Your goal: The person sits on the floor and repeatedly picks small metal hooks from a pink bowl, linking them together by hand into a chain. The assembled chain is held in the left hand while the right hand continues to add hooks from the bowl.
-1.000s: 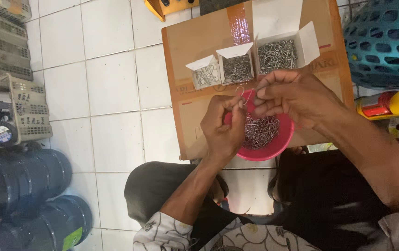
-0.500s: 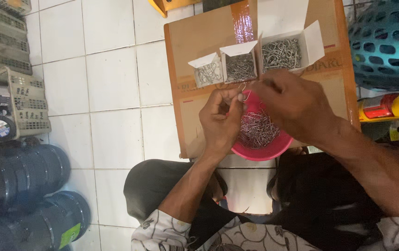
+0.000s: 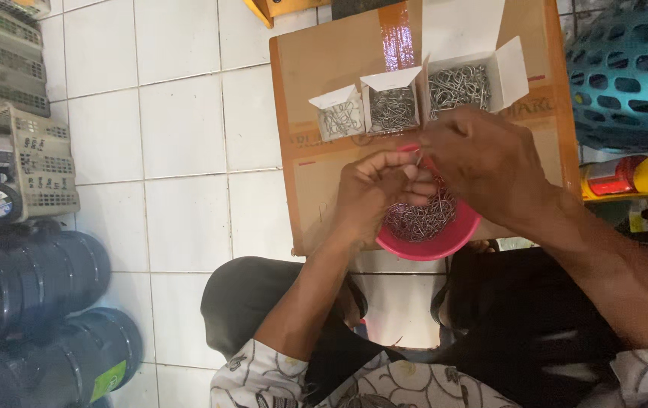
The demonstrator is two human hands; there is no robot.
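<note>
A pink bowl (image 3: 445, 240) full of small metal hooks (image 3: 422, 217) sits on a flat brown cardboard box (image 3: 339, 60). Both hands hover over the bowl. My left hand (image 3: 373, 193) pinches a thin metal hook between thumb and fingers. My right hand (image 3: 482, 162) meets it, fingertips closed on the same small piece at the bowl's far rim. Behind the hands stand three open white cartons of hooks: small (image 3: 339, 117), middle (image 3: 392, 106) and large (image 3: 464, 83).
White tiled floor (image 3: 180, 143) lies to the left. Grey crates (image 3: 14, 159) and dark blue jugs (image 3: 29, 279) line the left edge. A teal perforated basket (image 3: 630, 72) and a red-and-yellow container (image 3: 630, 175) stand at the right. My dark-trousered knees (image 3: 256, 302) are below.
Both hands have risen slightly from the bowl toward the cartons, still working a hook between them. The view has shifted a little.
</note>
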